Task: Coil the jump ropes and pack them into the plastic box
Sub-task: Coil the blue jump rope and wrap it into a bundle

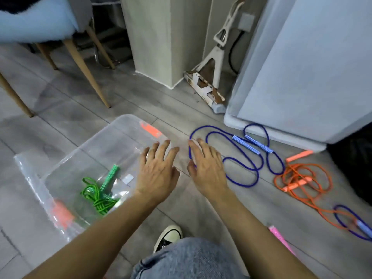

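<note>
Grey wood-look floor [124, 101]; chair [40, 27], mop [213, 73] at back.

The grey wood-plank floor [124, 97] carried a clear plastic box [60, 158], a loose blue jump rope [243, 179] and a tangled orange jump rope [302, 178].

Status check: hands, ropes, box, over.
Left hand and right hand open, empty. Green rope coiled in plastic box. Blue rope and orange rope loose on floor. Nothing blocking.

The right hand [205, 166] covers part of the blue rope [241, 158]. A second blue rope [350, 220] and a pink handle [279, 236] run off the right edge. The plastic box [60, 154] blurs near its corner.
</note>
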Demonstrator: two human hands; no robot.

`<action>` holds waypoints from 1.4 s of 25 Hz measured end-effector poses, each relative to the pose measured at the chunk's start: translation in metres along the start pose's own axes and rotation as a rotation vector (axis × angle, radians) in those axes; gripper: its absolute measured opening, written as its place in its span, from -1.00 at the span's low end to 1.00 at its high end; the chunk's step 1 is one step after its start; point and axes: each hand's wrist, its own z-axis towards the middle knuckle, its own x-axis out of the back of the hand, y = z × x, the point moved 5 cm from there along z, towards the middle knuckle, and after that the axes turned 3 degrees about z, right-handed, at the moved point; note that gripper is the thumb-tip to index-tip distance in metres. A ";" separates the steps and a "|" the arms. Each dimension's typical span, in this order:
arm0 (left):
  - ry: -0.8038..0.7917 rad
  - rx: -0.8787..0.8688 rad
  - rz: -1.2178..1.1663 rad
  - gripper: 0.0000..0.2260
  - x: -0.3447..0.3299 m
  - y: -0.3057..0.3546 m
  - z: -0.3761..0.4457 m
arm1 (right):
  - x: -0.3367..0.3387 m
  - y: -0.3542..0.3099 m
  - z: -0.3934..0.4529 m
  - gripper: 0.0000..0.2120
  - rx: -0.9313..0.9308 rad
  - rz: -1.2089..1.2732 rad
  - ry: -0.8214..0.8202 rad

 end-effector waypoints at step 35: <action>-0.027 -0.445 -0.050 -0.51 -0.203 0.195 0.206 | -0.117 0.428 0.056 -0.70 -0.600 -0.321 -0.196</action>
